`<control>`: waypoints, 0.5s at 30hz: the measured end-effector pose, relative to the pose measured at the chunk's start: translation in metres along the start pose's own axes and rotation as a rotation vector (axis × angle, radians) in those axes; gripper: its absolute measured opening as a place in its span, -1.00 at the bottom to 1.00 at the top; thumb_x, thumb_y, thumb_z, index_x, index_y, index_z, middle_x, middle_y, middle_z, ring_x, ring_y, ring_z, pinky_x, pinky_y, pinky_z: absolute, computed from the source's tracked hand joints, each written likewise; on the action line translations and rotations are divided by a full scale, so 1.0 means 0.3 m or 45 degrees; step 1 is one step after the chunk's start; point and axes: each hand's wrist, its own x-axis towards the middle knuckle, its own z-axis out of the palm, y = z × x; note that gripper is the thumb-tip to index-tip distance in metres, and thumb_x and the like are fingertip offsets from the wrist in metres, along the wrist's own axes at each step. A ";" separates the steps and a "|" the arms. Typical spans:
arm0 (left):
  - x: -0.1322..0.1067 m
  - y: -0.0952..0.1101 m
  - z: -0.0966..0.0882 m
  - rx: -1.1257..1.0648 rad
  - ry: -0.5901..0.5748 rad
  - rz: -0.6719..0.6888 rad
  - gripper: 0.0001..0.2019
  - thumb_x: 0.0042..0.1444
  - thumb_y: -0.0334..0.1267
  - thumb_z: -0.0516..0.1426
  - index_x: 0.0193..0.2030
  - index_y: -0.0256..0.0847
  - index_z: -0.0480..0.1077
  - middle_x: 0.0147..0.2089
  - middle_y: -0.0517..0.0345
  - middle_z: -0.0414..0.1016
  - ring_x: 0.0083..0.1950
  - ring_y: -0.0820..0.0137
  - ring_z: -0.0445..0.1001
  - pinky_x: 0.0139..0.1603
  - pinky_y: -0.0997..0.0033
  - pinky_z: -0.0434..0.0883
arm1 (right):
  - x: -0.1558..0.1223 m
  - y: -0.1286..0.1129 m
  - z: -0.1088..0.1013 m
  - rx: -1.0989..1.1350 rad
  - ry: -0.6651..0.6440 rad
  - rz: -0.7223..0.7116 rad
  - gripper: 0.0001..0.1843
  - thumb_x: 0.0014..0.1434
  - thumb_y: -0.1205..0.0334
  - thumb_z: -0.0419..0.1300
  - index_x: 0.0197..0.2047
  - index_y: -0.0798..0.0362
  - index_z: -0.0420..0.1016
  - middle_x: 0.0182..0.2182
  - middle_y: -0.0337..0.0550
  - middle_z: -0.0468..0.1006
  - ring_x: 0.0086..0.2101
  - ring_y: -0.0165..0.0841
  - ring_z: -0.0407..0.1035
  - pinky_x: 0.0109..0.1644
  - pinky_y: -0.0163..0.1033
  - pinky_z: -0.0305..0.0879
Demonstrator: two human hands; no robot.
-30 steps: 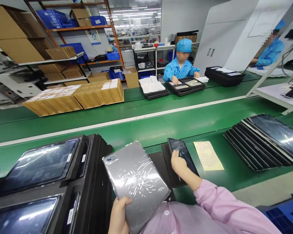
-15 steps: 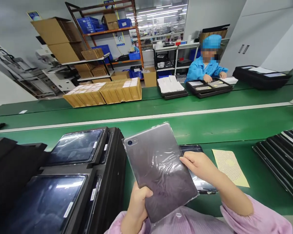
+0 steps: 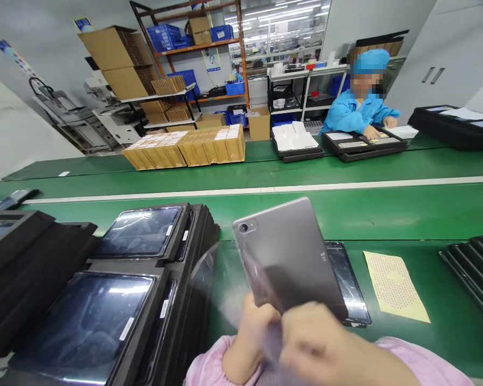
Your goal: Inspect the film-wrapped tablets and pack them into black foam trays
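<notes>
A grey tablet [image 3: 285,252], back side up with its camera at the top left corner, is tilted above the green bench. My left hand [image 3: 253,329] is closed around its lower left edge. Clear plastic film [image 3: 215,279] hangs loose along the tablet's left side and runs down toward both hands. My right hand [image 3: 320,340], blurred by motion, is closed on the film in front of the tablet's lower edge. Partly hidden behind the held tablet, another tablet [image 3: 348,281] lies screen up on the bench.
To the left stand black foam trays [image 3: 201,273] holding screen-up tablets. A yellow dotted sheet [image 3: 396,287] lies at right, near stacked black trays [image 3: 473,273]. Across the green bench [image 3: 233,185] are cardboard boxes [image 3: 211,146] and a person in blue [image 3: 346,112] handling a tray.
My right hand has moved from the tablet's right edge down and left to its lower edge. The film that covered the tablet's back has come off to the left.
</notes>
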 end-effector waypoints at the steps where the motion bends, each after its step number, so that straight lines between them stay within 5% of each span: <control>1: 0.010 0.004 -0.001 0.000 -0.007 0.021 -0.86 -0.50 -0.41 0.04 -0.63 -0.22 0.29 -0.67 0.30 0.26 -0.59 0.50 0.19 -0.58 0.50 0.18 | -0.013 0.010 -0.039 -0.011 0.229 0.129 -0.72 0.31 0.21 -0.01 -0.46 -0.01 0.22 -0.57 -0.31 0.30 -0.56 -0.46 0.22 -0.53 -0.39 0.18; 3: 0.035 0.000 0.001 -0.002 0.049 0.055 -0.85 -0.47 -0.42 0.04 -0.60 -0.23 0.29 -0.64 0.30 0.27 -0.58 0.51 0.20 -0.55 0.51 0.21 | -0.050 0.030 -0.094 -0.020 0.774 0.383 -0.82 0.28 0.23 0.02 -0.39 -0.01 0.22 -0.53 -0.30 0.30 -0.54 -0.44 0.22 -0.51 -0.37 0.19; 5: 0.056 -0.025 0.010 0.067 0.100 0.099 -0.78 -0.44 -0.44 0.03 -0.51 -0.24 0.34 -0.58 0.28 0.33 -0.53 0.49 0.26 -0.49 0.50 0.26 | -0.089 0.057 -0.095 -0.008 1.058 0.554 -0.89 0.21 0.18 0.09 -0.35 -0.02 0.26 -0.52 -0.29 0.34 -0.52 -0.41 0.27 -0.47 -0.34 0.24; 7: 0.065 -0.073 0.024 0.182 0.042 0.157 -0.68 -0.36 -0.44 0.04 -0.35 -0.25 0.42 -0.44 0.18 0.46 -0.40 0.40 0.40 -0.34 0.44 0.37 | -0.113 0.096 -0.043 0.044 0.862 0.695 -0.84 0.11 0.15 0.16 -0.22 -0.02 0.35 -0.39 -0.18 0.47 -0.37 -0.33 0.39 -0.34 -0.26 0.35; 10: 0.064 -0.168 0.044 0.434 -0.179 0.318 -0.55 -0.16 -0.40 0.06 -0.04 -0.26 0.42 -0.08 -0.03 0.53 0.03 0.22 0.43 0.11 0.25 0.34 | -0.112 0.195 0.069 0.125 0.494 0.946 -0.34 -0.04 0.11 0.23 0.15 0.02 0.25 0.03 0.02 0.44 0.02 -0.15 0.35 0.01 -0.06 0.34; 13: 0.096 -0.245 0.028 0.812 -0.396 0.325 -0.36 -0.26 -0.43 0.14 0.10 -0.30 0.36 0.23 -0.16 0.33 0.32 0.10 0.17 0.35 0.14 0.06 | -0.102 0.333 0.124 0.132 0.555 1.075 -0.37 0.03 0.05 0.12 0.18 0.07 0.24 0.00 -0.01 0.48 0.03 -0.14 0.35 0.10 -0.04 0.28; 15: 0.155 -0.274 -0.013 0.927 -0.309 0.250 -0.32 -0.35 -0.47 0.15 0.08 -0.26 0.38 0.27 -0.12 0.29 0.34 0.11 0.13 0.37 0.18 0.02 | -0.111 0.428 0.126 0.110 0.590 1.162 -0.51 0.12 0.08 0.01 0.08 0.09 0.33 -0.10 -0.06 0.54 -0.05 -0.18 0.40 0.06 -0.09 0.30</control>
